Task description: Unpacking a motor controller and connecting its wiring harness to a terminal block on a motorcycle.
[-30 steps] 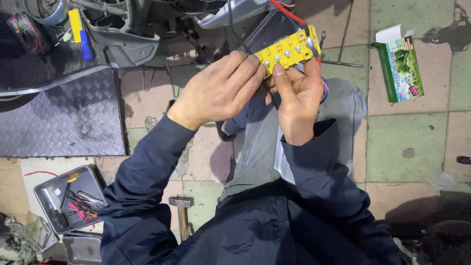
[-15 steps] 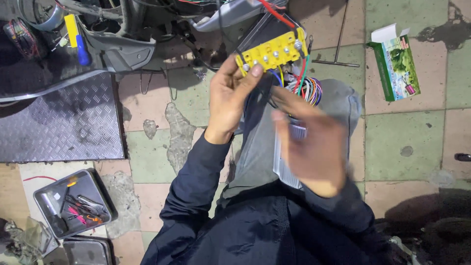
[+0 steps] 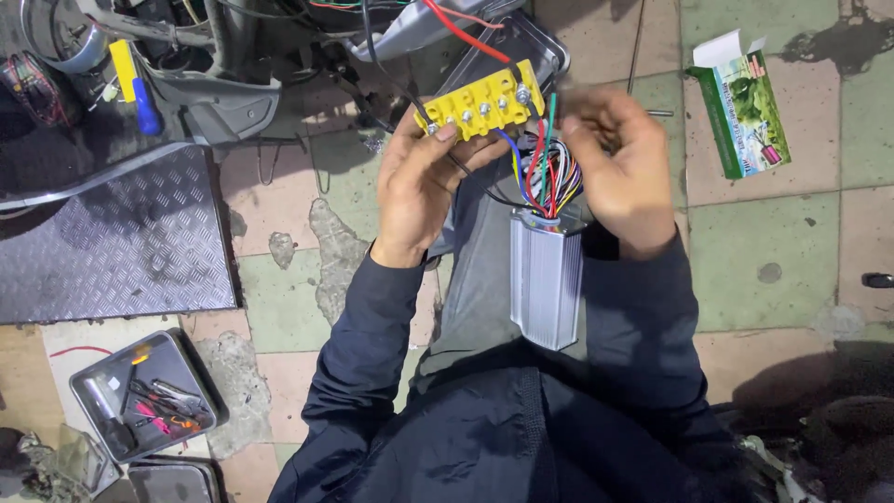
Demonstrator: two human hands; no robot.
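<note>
Two hands work above the lap: the left hand (image 3: 424,177) pinches the yellow terminal block (image 3: 482,101) level, screws upward (apparently for access); the right hand (image 3: 619,158), fingers curled, gathers the coloured wires (image 3: 549,182) rising from the ribbed silver controller (image 3: 545,284). Its fingertips are blurred, grip unclear.

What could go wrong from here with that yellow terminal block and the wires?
1. The left hand alone holds the yellow terminal block; it could slip, straining the red wire attached to it.
2. The right hand works in the bundle of coloured wires; a thin wire might be pulled loose or get mixed up.
3. The silver box rests on the lap, seemingly unheld, and could slide off onto the tiled floor.
</note>
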